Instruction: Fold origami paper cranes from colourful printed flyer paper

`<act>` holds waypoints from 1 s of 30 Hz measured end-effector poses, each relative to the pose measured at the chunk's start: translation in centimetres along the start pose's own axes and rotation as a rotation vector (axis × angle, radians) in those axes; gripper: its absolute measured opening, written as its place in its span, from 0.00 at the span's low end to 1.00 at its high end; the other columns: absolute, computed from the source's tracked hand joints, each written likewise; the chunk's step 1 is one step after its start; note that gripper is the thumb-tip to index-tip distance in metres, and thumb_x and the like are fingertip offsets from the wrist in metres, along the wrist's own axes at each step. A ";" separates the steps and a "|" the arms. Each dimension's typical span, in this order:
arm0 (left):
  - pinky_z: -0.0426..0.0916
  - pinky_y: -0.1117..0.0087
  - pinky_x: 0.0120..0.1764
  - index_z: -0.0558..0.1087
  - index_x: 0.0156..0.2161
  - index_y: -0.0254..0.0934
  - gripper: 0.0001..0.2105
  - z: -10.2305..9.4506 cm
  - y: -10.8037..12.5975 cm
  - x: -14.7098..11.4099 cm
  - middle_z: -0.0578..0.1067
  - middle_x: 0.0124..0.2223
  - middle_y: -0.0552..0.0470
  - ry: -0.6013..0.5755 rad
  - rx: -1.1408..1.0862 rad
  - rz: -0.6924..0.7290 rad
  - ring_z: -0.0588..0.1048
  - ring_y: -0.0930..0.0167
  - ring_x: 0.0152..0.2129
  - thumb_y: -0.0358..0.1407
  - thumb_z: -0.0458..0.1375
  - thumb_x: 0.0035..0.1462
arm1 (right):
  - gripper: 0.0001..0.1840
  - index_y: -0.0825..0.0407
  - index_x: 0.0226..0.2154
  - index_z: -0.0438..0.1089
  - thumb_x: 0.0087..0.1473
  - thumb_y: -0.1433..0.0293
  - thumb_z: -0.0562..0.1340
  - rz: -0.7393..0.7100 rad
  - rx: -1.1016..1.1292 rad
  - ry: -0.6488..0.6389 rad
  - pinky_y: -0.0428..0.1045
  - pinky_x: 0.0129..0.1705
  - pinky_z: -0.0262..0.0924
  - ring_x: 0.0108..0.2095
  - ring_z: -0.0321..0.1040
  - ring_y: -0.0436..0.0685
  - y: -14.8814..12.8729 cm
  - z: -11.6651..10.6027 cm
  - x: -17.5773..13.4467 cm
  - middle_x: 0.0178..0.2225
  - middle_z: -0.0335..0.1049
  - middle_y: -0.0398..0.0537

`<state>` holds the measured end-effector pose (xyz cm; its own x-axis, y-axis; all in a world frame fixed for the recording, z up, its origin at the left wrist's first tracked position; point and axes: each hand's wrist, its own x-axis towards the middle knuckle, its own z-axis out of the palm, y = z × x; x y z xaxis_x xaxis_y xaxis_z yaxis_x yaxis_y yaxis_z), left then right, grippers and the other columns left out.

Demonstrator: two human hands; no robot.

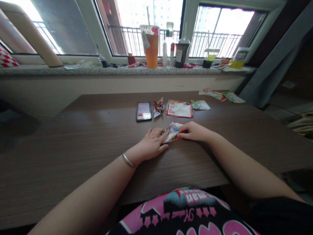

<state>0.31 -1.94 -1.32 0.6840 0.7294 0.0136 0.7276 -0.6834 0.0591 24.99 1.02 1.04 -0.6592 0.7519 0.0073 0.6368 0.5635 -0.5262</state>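
A partly folded sheet of colourful printed paper (173,130) lies on the brown table between my hands. My left hand (153,143) rests flat with fingers spread, its fingertips on the paper's left side. At the right side, my right hand (193,131) pinches the paper's edge between thumb and fingers. Just beyond are a folded paper figure (158,107) and a stack of printed sheets (179,109) with red borders. A phone (143,111) with a lit screen lies to the left of the folded figure.
Green-printed leaflets (200,104) lie right of the stack, with more leaflets (215,94) near the far right edge. On the stone windowsill (80,70) stand a tall cup of orange drink (152,49), a dark drink cup (181,54), bottles and pens.
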 end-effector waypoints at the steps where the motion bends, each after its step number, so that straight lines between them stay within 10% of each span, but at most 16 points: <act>1: 0.48 0.49 0.62 0.54 0.66 0.37 0.28 0.0 0.0 0.0 0.59 0.65 0.38 0.017 -0.007 0.014 0.57 0.55 0.62 0.47 0.46 0.65 | 0.16 0.55 0.31 0.76 0.57 0.61 0.58 0.015 0.013 0.005 0.45 0.28 0.53 0.24 0.62 0.49 0.2 0.0 0.0 0.25 0.72 0.43; 19: 0.42 0.50 0.64 0.37 0.70 0.38 0.34 0.4 0.7 -0.2 0.46 0.71 0.44 -0.076 -0.073 0.096 0.44 0.57 0.67 0.48 0.44 0.66 | 0.12 0.53 0.27 0.72 0.51 0.60 0.63 0.254 0.007 0.176 0.45 0.27 0.52 0.24 0.61 0.50 2.7 0.3 0.6 0.22 0.69 0.41; 30: 0.41 0.47 0.63 0.44 0.69 0.43 0.32 -0.2 1.4 -0.4 0.47 0.71 0.48 -0.115 -0.057 0.131 0.43 0.54 0.67 0.50 0.45 0.65 | 0.07 0.53 0.27 0.73 0.51 0.66 0.64 0.274 -0.110 0.225 0.45 0.29 0.53 0.27 0.63 0.51 2.7 0.2 0.7 0.25 0.72 0.44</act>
<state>1.01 -3.19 -1.01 0.7766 0.6236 -0.0891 0.6299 -0.7672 0.1212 26.15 3.03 -0.58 -0.3614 0.9296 0.0724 0.8250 0.3549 -0.4398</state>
